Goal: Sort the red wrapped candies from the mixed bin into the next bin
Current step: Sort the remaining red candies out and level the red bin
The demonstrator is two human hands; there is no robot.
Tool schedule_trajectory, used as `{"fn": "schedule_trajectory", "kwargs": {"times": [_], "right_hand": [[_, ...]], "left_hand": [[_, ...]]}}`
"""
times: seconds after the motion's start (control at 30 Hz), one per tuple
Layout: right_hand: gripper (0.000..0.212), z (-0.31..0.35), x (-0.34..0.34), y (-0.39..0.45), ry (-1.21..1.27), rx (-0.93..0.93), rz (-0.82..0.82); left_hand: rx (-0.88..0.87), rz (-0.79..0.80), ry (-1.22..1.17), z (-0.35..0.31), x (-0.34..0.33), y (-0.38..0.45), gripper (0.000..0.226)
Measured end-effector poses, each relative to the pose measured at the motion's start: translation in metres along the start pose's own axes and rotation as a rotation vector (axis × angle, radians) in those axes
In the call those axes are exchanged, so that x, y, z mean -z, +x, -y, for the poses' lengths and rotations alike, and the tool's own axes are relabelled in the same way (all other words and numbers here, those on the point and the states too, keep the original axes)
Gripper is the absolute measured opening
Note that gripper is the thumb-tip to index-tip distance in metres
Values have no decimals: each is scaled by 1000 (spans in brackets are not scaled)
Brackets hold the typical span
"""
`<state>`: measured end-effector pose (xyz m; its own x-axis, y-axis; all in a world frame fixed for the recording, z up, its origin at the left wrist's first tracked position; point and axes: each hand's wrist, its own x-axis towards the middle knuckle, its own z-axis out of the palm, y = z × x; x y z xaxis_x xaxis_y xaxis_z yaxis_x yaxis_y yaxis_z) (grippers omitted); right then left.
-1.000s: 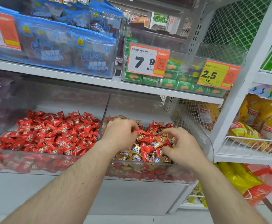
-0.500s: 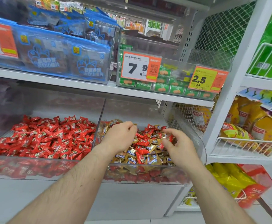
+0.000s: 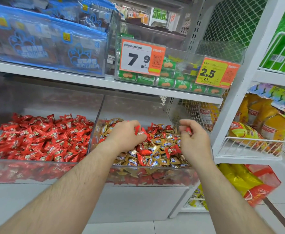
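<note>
Two clear plastic bins sit side by side on a low shelf. The mixed bin on the right holds gold and red wrapped candies. The left bin is filled with red wrapped candies only. My left hand hovers over the mixed bin with its fingers curled round red candies. My right hand is raised over the bin's right side and pinches a red candy in its fingertips.
A white shelf board hangs just above the bins with blue snack bags and a clear box of green packets with price tags. A white upright post and a wire basket of yellow snack bags stand right.
Both hands have lifted out of the candy pile, each now holding red candy. My right hand rose and moved right. The camera view came closer to the bins.
</note>
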<state>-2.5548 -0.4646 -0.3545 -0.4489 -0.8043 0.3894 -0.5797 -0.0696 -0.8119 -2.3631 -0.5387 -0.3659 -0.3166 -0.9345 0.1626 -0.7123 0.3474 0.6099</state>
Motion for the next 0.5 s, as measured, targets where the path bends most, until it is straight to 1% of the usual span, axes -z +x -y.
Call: {"fn": "schedule_trajectory", "kwargs": {"times": [0.07,0.13,0.2,0.23,0.3,0.33,0.37,0.43,0.5], "right_hand": [[37,4,5,-1,54,-57,-29],[33,7,8,-6,-44,-63,34],[20,8,6,-12,-311,-28,171],[19,8,5,-15,-464,-16,241],[38,7,0,-19,-688,-19,349],[44,5,-1,-21,-740,-23,369],[45,5,-2,-21,-747,-21,367],[37,2,-1,-20,-683,-16,332],[25,-1,0,-18,-623,-22,290]], "left_hand": [[5,-66,-72,-1,4,-3,25],[2,-118,-128,0,7,-8,24],[-6,-159,-152,4,10,-13,22],[-5,-173,-143,6,12,-15,22],[13,-192,-111,10,16,-18,24],[27,-202,-101,11,18,-20,25],[39,-215,-99,10,21,-22,26],[54,-224,-116,8,26,-27,27],[61,-168,-125,4,29,-33,29]]}}
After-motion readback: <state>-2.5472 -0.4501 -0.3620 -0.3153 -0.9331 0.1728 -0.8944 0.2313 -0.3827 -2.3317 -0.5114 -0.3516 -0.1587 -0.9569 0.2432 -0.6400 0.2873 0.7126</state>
